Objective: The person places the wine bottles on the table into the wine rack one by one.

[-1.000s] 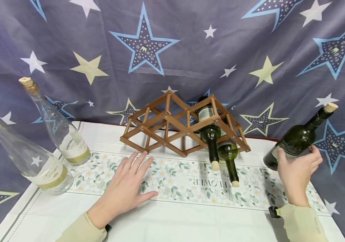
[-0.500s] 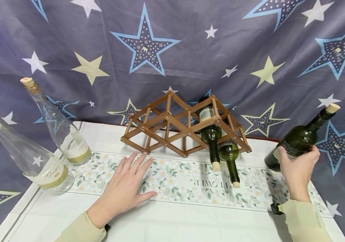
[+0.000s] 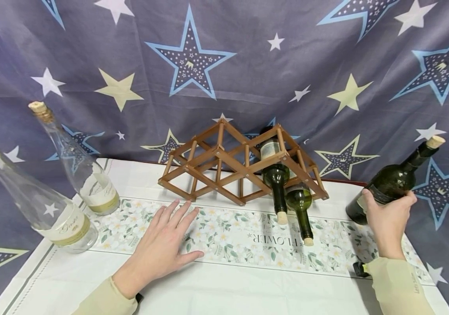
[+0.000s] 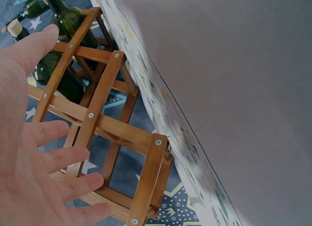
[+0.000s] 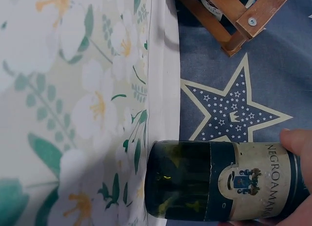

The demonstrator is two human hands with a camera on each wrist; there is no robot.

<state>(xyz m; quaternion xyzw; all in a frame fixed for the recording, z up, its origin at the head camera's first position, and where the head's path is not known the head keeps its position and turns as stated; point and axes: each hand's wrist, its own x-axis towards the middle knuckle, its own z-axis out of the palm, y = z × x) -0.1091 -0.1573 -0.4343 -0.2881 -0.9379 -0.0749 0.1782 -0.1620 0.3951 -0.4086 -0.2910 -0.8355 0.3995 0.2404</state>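
Note:
My right hand holds a dark green corked wine bottle standing on the table's right side. The thumb lies on one side of its label and the fingers go round the other. In the right wrist view the bottle's base meets the floral cloth. My left hand is spread with straight fingers, palm down, before a wooden wine rack; whether it touches the cloth cannot be told. Two green wine bottles lie in the rack's right part: an upper one and a lower one, corked necks toward me.
Two clear corked bottles stand at the left, one nearer and one farther back. A white tablecloth with a floral band covers the table. A star-patterned curtain hangs close behind the rack.
My right hand's fingers have drawn in a little closer round the bottle. The left hand and the rack stay as they were; the head view shifts slightly.

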